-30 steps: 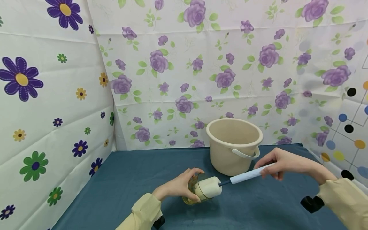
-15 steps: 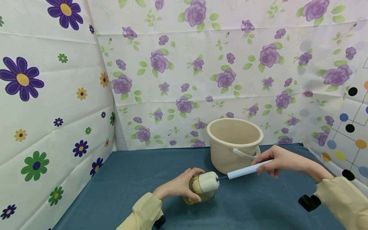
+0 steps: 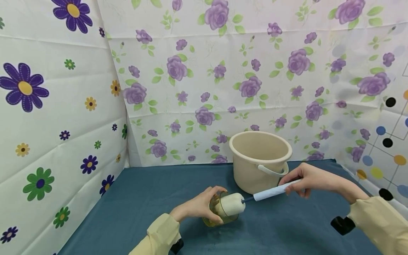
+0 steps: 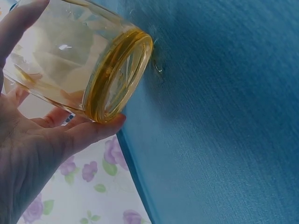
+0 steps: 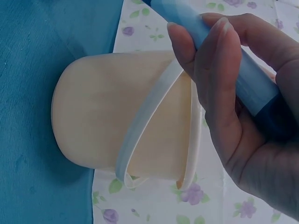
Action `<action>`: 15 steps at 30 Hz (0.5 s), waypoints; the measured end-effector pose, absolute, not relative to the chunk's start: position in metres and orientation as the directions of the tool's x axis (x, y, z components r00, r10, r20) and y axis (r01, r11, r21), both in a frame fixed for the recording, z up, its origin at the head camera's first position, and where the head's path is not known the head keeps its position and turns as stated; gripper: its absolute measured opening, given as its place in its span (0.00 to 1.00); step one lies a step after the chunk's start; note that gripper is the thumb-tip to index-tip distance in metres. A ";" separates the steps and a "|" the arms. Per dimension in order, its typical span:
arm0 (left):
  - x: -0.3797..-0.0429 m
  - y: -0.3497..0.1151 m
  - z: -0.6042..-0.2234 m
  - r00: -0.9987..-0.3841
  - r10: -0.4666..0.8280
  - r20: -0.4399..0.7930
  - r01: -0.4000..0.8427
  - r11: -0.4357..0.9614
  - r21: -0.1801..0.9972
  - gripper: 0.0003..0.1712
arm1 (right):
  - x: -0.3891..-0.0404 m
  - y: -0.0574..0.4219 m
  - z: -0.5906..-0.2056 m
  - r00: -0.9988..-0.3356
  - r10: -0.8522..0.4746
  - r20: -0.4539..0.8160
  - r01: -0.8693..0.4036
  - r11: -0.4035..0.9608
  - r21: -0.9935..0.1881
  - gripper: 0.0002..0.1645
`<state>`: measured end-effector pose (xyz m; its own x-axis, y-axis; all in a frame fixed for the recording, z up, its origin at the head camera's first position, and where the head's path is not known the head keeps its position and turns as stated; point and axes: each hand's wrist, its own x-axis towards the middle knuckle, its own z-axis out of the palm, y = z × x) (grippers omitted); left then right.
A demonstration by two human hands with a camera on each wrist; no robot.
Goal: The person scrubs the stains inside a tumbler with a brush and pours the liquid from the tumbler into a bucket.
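Tilted on its side, an amber glass cup [image 3: 210, 222] is gripped by my left hand [image 3: 201, 205], with its mouth toward the right. In the left wrist view the thick base of the glass [image 4: 105, 77] faces the cloth, and my left fingers wrap its wall. My right hand [image 3: 310, 180] holds the light blue handle [image 3: 271, 193] of a sponge cup brush. Its white sponge head [image 3: 233, 204] is partly inside the cup, the outer end sticking out of the mouth. In the right wrist view, my right fingers [image 5: 219, 70] curl round the handle.
A beige bucket [image 3: 251, 173] with a white carrying handle [image 3: 271, 171] stands behind the brush, near the back edge of the blue cloth-covered table [image 3: 153, 194]. Wet drops [image 4: 158, 67] lie on the cloth by the cup. Flowered sheets [image 3: 191, 88] hang around the table.
The brush has gone deeper into the cup, then come slightly back out, as my right hand moved left and a little right again. The left hand and cup stay nearly still.
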<state>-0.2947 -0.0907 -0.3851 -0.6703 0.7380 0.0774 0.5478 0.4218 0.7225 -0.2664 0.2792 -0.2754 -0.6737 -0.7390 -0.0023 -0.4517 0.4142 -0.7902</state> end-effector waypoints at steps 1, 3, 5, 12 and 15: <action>-0.294 -0.091 -0.385 -0.673 0.736 0.074 0.544 0.424 0.724 0.44 | -0.266 0.279 -0.276 -0.669 -0.743 -0.002 -0.455 0.412 -0.789 0.13; -0.294 -0.091 -0.385 -0.675 0.734 0.071 0.539 0.425 0.728 0.44 | -0.266 0.279 -0.276 -0.659 -0.752 -0.003 -0.461 0.407 -0.788 0.13; -0.294 -0.091 -0.385 -0.676 0.734 0.070 0.538 0.426 0.727 0.44 | -0.266 0.278 -0.277 -0.647 -0.763 -0.002 -0.469 0.399 -0.788 0.12; -0.294 -0.091 -0.386 -0.669 0.740 0.071 0.539 0.418 0.731 0.44 | -0.266 0.279 -0.280 -0.624 -0.781 -0.002 -0.477 0.383 -0.791 0.13; -0.294 -0.091 -0.386 -0.670 0.739 0.075 0.544 0.420 0.726 0.44 | -0.267 0.278 -0.282 -0.621 -0.784 0.001 -0.471 0.372 -0.800 0.13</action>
<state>-0.2944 -0.0914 -0.3858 -0.6697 0.7389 0.0747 0.5444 0.4200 0.7260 -0.2666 0.2780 -0.2820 -0.6206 -0.7841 0.0006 -0.4711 0.3723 -0.7997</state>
